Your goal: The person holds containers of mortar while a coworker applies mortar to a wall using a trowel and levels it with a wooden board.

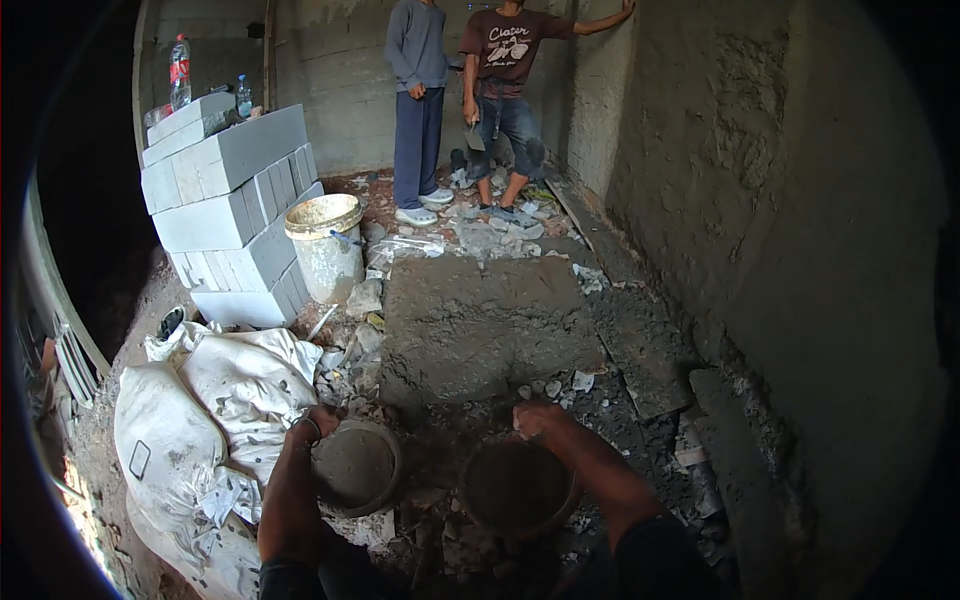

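Two round buckets sit low in front of me, one under each arm. The left bucket point(355, 464) holds grey wet mortar up near its rim. My left hand point(318, 424) is closed at its upper left edge. The right bucket point(574, 500) has a darker, shadowed filling that looks like mortar too. On its far upper edge my right hand point(537, 418) is curled closed. Whether my fingers grip the rims or handles cannot be made out. Just beyond the buckets lies a flat board point(480, 325) coated with wet mortar.
White sacks point(165, 430) lie at the left, below stacked pale blocks point(205, 215) topped with bottles. A mortar-stained white bucket point(330, 265) stands beside the blocks. Two people stand at the back, one holding a trowel point(474, 137). Rubble covers the floor; a plastered wall point(800, 220) runs along the right.
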A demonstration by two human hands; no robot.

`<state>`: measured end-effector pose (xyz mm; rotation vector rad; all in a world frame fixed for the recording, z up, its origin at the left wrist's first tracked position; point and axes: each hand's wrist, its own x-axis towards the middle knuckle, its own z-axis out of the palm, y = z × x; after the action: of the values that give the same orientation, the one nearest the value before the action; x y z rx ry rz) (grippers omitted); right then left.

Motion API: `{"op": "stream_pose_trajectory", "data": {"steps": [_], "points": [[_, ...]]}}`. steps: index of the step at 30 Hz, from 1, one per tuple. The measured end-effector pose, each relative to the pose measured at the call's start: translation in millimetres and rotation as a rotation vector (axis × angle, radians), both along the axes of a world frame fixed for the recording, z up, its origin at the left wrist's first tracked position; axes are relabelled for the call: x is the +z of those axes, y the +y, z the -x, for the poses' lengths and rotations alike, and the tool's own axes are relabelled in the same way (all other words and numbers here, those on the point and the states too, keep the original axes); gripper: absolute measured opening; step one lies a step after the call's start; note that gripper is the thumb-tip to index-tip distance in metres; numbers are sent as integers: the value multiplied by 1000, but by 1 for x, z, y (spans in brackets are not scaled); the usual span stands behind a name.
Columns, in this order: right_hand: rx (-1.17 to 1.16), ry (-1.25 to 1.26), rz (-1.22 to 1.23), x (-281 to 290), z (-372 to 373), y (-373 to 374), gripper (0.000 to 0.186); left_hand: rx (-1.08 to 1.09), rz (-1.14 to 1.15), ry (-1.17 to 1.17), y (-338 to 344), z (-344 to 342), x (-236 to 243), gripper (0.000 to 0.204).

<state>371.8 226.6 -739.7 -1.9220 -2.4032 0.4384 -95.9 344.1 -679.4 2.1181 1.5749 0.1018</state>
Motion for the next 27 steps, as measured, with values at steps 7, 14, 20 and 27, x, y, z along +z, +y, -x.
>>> {"op": "stream_pose_trajectory", "data": {"steps": [7,14,20,27], "points": [[63,-83,50,4,-3,5,23,-6,9,-36,-11,-12,16,52],[53,-107,148,12,13,11,20,1,27,15,-2,10,-2,52],[-40,-83,117,11,16,11,29,23,-32,53,-8,5,3,47],[-20,30,13,-6,-16,2,24,-39,7,-43,5,-9,-1,48]]}}
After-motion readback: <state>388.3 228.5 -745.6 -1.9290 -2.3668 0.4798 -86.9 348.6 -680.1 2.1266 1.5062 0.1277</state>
